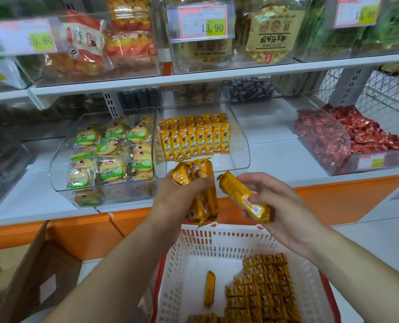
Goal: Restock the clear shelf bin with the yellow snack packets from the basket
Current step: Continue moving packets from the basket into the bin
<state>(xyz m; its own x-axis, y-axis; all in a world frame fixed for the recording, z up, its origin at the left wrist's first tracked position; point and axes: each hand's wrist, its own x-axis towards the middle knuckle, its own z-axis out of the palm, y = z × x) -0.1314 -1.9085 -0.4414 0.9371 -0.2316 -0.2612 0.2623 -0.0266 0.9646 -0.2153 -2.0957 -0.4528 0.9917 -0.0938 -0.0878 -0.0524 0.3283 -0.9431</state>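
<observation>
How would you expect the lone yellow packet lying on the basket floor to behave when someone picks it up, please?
The lone packet is probably light: the left hand grips a whole bunch of them. Its glossy wrapper looks slippery. It seems fairly stiff, as the held packet in the right hand sticks out straight past the fingers.

We record both forearms bare, rising from the lower frame edge and converging at mid-frame. The left grip shows its back to the camera, fingers curled round a bunch of yellow packets. The right grip sits just beside it without touching, palm turned inward, thumb and fingertips pinching a single yellow packet held aslant. Both wrists run roughly straight.
</observation>
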